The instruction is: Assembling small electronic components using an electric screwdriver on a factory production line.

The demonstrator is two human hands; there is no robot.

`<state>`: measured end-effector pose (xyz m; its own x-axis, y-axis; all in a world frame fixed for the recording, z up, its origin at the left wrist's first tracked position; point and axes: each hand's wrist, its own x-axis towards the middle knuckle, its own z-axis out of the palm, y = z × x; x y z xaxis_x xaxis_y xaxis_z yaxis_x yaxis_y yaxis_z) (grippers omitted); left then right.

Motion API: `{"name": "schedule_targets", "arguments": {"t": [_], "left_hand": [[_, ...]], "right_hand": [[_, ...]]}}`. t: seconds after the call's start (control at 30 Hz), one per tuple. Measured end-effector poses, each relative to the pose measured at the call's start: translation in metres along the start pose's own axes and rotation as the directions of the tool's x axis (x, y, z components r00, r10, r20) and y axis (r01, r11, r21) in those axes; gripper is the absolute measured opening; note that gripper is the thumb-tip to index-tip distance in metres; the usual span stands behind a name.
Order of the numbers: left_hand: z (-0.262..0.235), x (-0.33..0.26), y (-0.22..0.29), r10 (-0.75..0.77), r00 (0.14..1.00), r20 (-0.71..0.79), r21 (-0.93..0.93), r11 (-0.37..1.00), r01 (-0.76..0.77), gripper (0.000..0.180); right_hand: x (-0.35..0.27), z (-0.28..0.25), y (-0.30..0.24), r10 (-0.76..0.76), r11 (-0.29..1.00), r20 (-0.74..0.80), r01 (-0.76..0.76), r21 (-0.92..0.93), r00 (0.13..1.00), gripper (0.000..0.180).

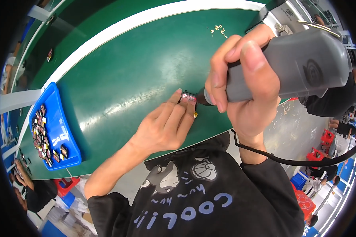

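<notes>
My left hand [166, 124] lies flat on the green table [138, 67], its fingertips pinning a small reddish component [188, 97] near the table's front edge. My right hand [245, 83] grips a grey electric screwdriver [292, 65], and the tool's dark tip meets the component from the right. A black cable [296, 160] runs from the tool down past my right wrist. A tiny yellow piece [195, 114] peeks out beside my left fingers.
A blue tray [65, 136] with several small dark and reddish parts sits at the table's left end. Small golden bits [218, 29] lie at the far side of the table. Another person in black [336, 100] sits at the right; red and blue stools stand on the floor.
</notes>
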<state>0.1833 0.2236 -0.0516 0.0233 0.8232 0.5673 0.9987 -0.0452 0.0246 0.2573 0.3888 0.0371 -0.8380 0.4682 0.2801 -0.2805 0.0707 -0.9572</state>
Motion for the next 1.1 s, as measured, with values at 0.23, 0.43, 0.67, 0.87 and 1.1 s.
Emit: {"name": "schedule_targets", "arguments": {"t": [0.23,0.43,0.67,0.87,1.1], "left_hand": [[0.0,-0.001,0.001,-0.017,1.0,-0.002,0.002,1.0,0.017,0.008],[0.002,0.004,0.005,-0.059,0.998,0.026,0.013,0.998,0.059,0.006],[0.004,0.007,0.004,-0.086,0.996,-0.005,0.008,0.996,0.086,0.008],[-0.001,0.0,0.002,-0.14,0.99,-0.021,-0.093,0.986,0.137,0.009],[-0.003,0.005,0.009,-0.21,0.978,-0.001,-0.095,0.973,0.208,0.007]], "right_hand": [[0.001,0.002,0.007,-0.003,0.999,0.052,0.005,-0.04,0.999,0.02],[-0.007,0.002,0.023,-0.088,0.991,-0.005,0.088,0.102,0.996,0.023],[-0.013,0.0,0.016,-0.128,0.988,0.018,0.126,0.09,0.992,0.031],[0.0,0.0,0.008,-0.106,0.994,0.144,0.1,0.053,0.984,0.032],[0.014,0.002,0.009,-0.039,0.999,0.257,0.042,-0.008,0.966,0.029]]}}
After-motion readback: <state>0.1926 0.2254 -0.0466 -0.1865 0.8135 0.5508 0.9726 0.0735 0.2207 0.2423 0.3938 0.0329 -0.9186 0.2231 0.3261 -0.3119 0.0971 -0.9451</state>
